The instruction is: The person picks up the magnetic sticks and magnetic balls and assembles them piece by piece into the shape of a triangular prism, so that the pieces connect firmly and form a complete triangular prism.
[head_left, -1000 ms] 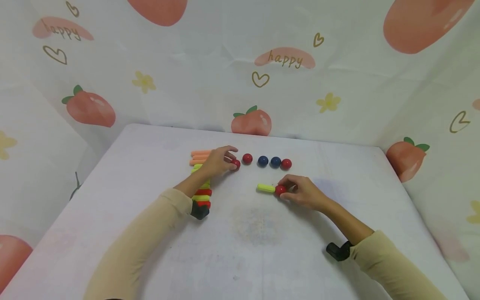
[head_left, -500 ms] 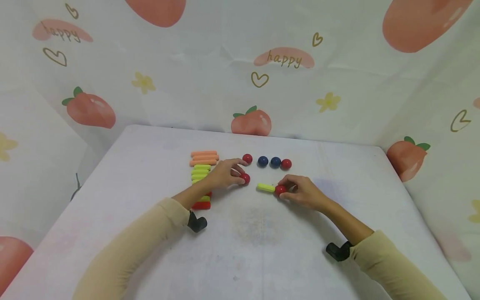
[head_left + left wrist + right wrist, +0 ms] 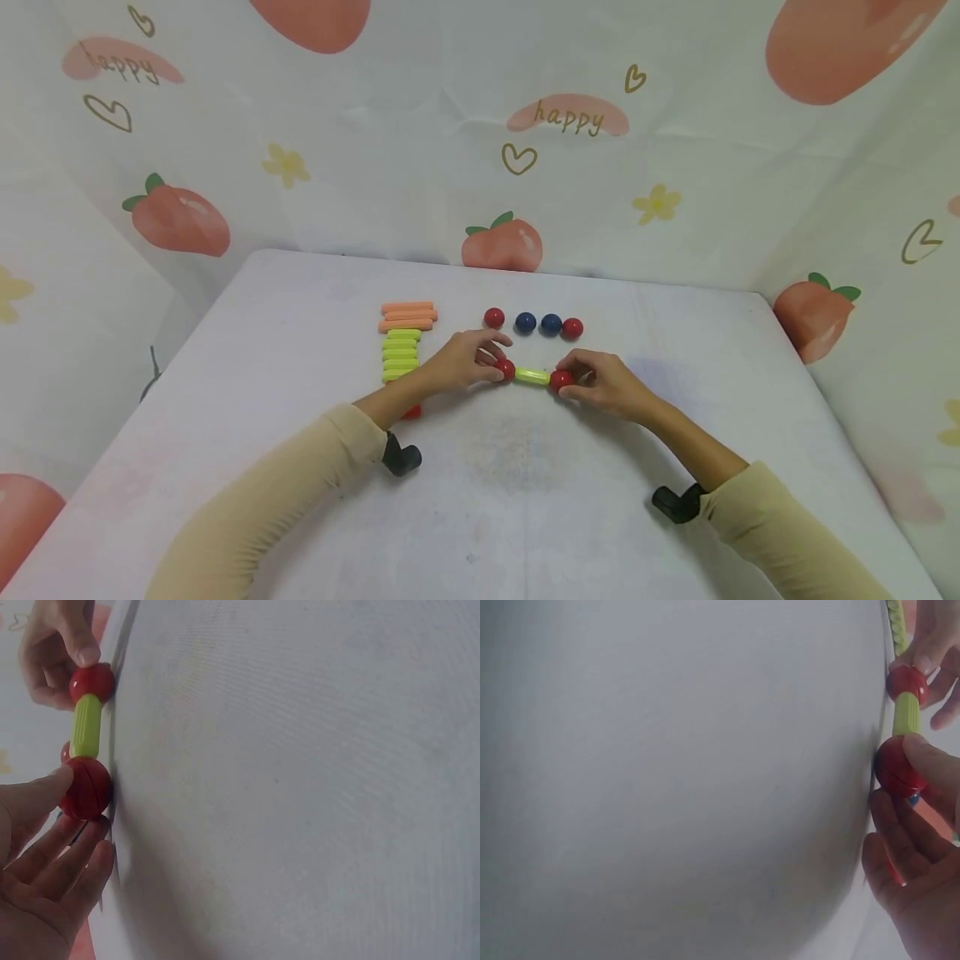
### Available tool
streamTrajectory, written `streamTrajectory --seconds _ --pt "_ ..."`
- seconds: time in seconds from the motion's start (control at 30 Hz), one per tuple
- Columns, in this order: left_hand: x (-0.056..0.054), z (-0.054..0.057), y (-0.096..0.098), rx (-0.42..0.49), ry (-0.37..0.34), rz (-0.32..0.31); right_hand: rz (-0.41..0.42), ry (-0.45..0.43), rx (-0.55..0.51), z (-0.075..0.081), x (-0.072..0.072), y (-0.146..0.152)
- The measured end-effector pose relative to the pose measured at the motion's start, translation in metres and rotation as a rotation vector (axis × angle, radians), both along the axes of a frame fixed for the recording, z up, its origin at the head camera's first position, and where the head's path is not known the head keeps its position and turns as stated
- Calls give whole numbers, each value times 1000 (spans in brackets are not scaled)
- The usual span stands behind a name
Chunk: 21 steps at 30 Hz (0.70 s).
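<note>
Between thumb and fingers my left hand (image 3: 461, 362) pinches a red ball (image 3: 88, 789), which meets the left end of a yellow-green rod (image 3: 532, 377). At the rod's right end sits a second red ball (image 3: 898, 766), pinched by my right hand (image 3: 611, 385). Rod and balls form one straight piece low over the white table, a ball at each end. Whether the left ball is fixed to the rod or only touches it, I cannot tell.
Behind the hands, a red ball (image 3: 494, 317), two blue balls (image 3: 526, 322) and another red ball (image 3: 573, 328) stand in a row. Orange rods (image 3: 407, 317), several yellow-green rods (image 3: 401, 354) and red rods (image 3: 411, 412), partly hidden by my left arm, lie at the left.
My left hand has brought its red ball from the back row, rightward and nearer, to the rod's left end. The right hand, its ball and the rod have stayed in place.
</note>
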<state>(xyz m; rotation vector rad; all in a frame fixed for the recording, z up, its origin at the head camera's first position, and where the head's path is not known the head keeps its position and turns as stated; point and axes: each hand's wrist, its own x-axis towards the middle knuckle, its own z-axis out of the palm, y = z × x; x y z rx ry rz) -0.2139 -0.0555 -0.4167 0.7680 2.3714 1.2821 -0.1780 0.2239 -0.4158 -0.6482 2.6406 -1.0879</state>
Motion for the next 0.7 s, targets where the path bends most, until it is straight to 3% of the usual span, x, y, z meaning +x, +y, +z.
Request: streamTrajectory --seconds 0.33,0.57,0.7 --pt "1 3 -14 -19 36 -18 97 -15 4 4 2 6" --pt "6 16 -54 -41 143 72 85 -14 18 4 4 8" --pt "12 23 -80 -49 157 92 80 -21 21 4 6 9"
